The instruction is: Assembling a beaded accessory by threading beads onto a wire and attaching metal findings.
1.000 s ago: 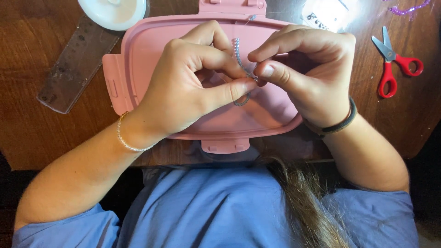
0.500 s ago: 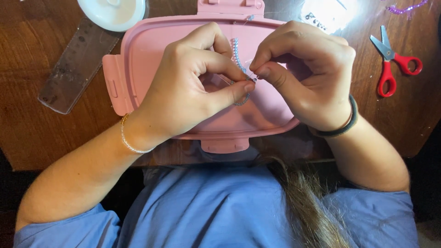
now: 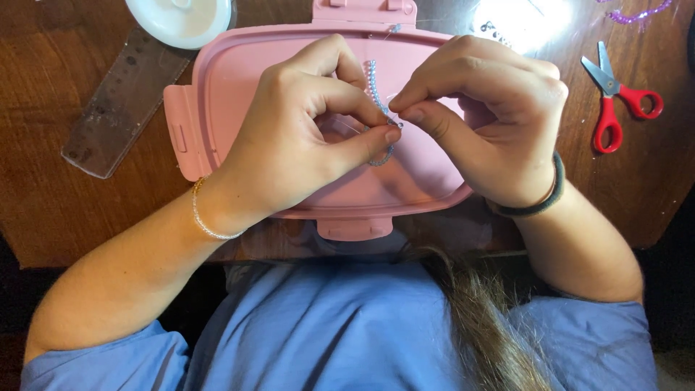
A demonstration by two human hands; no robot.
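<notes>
A short strand of small pale blue beads (image 3: 374, 88) hangs between my two hands over a pink plastic lid (image 3: 217, 87) lying on the wooden table. My left hand (image 3: 304, 137) pinches the strand between thumb and forefinger near its lower end. Fingertip to fingertip with it, my right hand (image 3: 492, 116) pinches something very small, likely a fine thread or needle, too thin to make out. A thin clear thread runs from the strand toward the lid's far edge.
Red-handled scissors (image 3: 615, 101) lie at the right. A clear ruler (image 3: 119, 108) lies at the left, beside a white round container (image 3: 181, 18) at the top. A brightly lit dish of small beads (image 3: 517, 22) and a purple beaded strand (image 3: 641, 13) sit at the top right.
Both hands have shifted slightly; the fingertips have drawn closer together at the strand's lower end. Nothing else has moved.
</notes>
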